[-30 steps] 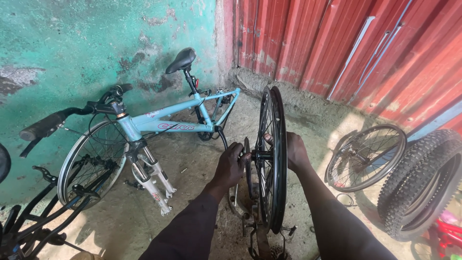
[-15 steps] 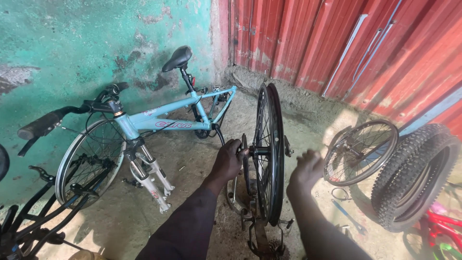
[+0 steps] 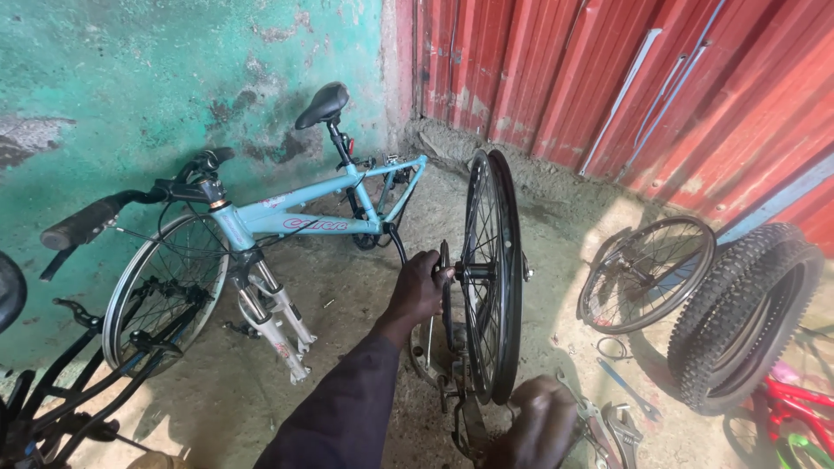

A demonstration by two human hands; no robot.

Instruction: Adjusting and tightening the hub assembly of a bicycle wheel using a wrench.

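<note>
The left hand [image 3: 419, 291] is curled tight around the middle hub of the upright black bike wheel [image 3: 493, 278]. The right hand [image 3: 540, 421] hangs low beside that wheel's bottom, holding nothing; I cannot tell if its fingers are spread. A light blue bike [image 3: 261, 230] leans far to the left of both hands.

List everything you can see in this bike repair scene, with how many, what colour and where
upright wheel: 1, black, centre, standing on edge
bicycle frame: 1, light blue with black saddle, leaning on the wall, left
loose spoked wheel: 1, silver rim, right, leaning on the tyres
knobbly tyres: appear to be 2, black, far right
spanners: a few, metal, on the floor by the right hand
blue tool: 1, on the floor, right
red bicycle part: 1, bottom right corner
dark bicycle: 1, black, bottom left
wall: teal, left
corrugated sheet: red, top right
left hand: at the wheel hub
right hand: low, by the wheel's bottom edge
</note>
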